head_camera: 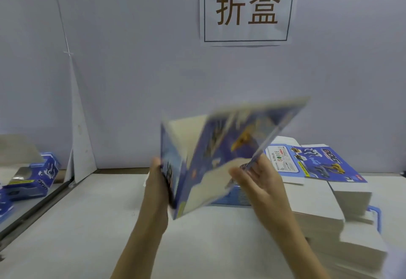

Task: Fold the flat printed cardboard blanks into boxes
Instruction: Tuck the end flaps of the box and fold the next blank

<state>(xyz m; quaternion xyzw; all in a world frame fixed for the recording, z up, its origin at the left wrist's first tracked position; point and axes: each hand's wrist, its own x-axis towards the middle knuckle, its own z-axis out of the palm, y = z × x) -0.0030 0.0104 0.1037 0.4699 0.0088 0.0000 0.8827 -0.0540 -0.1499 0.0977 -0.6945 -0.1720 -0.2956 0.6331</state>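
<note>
A half-opened box (219, 157) is gripped by both hands (157, 182) above the tabletop (87, 223); its creases should be squared evenly.

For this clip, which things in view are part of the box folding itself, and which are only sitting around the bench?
Part of the job:
- blank being folded, blurred, held up by left hand and right hand
- stack of flat blanks on the right
- folded boxes on the left

Just around:
- paper sign on the wall
- table
- blue tray edge beside the stack
</note>
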